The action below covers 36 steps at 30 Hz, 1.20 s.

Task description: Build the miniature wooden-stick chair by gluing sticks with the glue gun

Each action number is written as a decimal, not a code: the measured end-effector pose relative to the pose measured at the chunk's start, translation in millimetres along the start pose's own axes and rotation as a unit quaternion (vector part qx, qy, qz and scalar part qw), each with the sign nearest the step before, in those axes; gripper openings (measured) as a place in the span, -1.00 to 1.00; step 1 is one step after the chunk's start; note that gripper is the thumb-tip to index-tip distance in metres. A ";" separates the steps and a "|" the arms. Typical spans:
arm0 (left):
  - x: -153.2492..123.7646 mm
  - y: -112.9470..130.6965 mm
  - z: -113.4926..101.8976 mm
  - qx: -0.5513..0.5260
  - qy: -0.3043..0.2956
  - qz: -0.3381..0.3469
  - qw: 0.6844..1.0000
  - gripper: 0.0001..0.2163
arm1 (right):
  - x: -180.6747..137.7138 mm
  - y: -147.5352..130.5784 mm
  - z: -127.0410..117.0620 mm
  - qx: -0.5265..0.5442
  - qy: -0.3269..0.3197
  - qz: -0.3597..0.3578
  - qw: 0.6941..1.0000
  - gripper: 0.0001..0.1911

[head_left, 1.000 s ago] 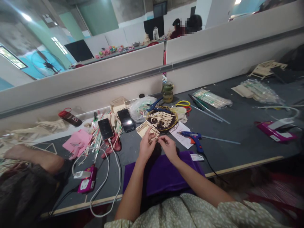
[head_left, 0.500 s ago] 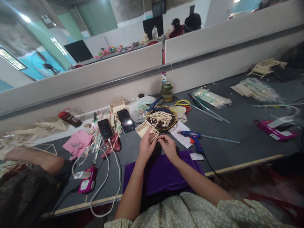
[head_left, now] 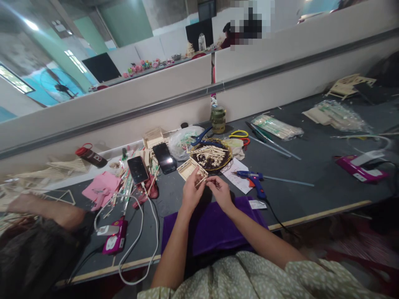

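Note:
My left hand (head_left: pixel 191 193) and my right hand (head_left: pixel 220 192) meet over the dark table, just above a purple cloth (head_left: pixel 212 227). Both pinch a thin wooden stick (head_left: pixel 202 180) between their fingertips. Right behind the left hand lies a small frame of wooden sticks (head_left: pixel 190 167). Behind that stands a round dish (head_left: pixel 213 156) heaped with short sticks. A blue glue gun (head_left: pixel 253 180) lies to the right of my right hand on a sheet of paper.
Two phones (head_left: pixel 139 169) lean at the left amid scattered sticks and white cables. A pink cloth (head_left: pixel 101 187) and a pink device (head_left: pixel 114 239) lie further left. Another person's arm (head_left: pixel 46 209) rests at the far left. Bagged sticks (head_left: pixel 277 128), scissors and a jar (head_left: pixel 218 120) sit behind.
The hands stay together on the stick, with only small finger movement. The view has shifted slightly.

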<state>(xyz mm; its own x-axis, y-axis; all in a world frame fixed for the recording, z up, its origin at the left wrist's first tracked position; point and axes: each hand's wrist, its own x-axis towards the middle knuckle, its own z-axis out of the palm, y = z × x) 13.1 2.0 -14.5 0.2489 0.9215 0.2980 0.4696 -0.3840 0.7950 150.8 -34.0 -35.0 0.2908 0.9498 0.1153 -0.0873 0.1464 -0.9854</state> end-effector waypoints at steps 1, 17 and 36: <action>0.3 -0.3 0.1 0.005 0.002 0.002 1.000 -0.43 | 0.0 -0.1 0.0 0.000 0.000 0.000 1.000 -0.84; 2.1 1.9 -1.8 0.009 -0.002 0.000 1.000 -0.45 | -2.4 -4.9 -0.7 0.001 -0.005 -0.022 1.000 -0.83; 7.9 5.4 -3.9 0.079 0.037 0.092 0.992 -0.91 | -3.4 -6.9 0.1 -0.003 -0.005 -0.032 0.999 -0.79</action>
<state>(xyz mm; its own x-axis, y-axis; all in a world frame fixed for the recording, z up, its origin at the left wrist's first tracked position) 14.3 7.5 -5.9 0.2820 0.8349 0.4726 0.5504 -0.5443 0.6331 150.3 -38.3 -28.7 0.2856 0.9415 0.1791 -0.0624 0.2047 -0.9768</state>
